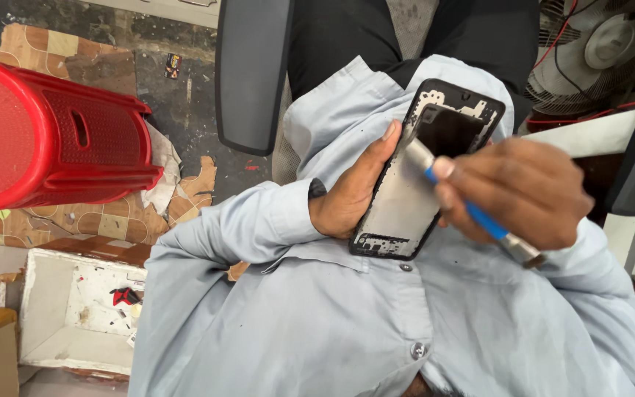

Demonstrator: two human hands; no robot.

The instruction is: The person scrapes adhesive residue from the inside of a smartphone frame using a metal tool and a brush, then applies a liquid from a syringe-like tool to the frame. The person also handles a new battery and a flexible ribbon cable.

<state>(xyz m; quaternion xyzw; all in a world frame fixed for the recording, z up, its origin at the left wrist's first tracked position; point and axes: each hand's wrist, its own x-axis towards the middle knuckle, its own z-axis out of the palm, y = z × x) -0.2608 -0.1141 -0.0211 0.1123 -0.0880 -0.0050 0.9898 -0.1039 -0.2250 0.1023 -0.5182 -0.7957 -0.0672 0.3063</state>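
Matt metal phone frame (404,206), glossy red plastic stool (45,132), soft cloth shirt (317,323)

Red plastic stool (45,132) on patterned floor (104,220).

Chair armrests (253,73) flanking both sides

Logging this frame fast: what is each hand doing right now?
Left hand: closed around the phone frame, gripping its edge.
Right hand: closed on a blue-handled tool, tip against the frame.
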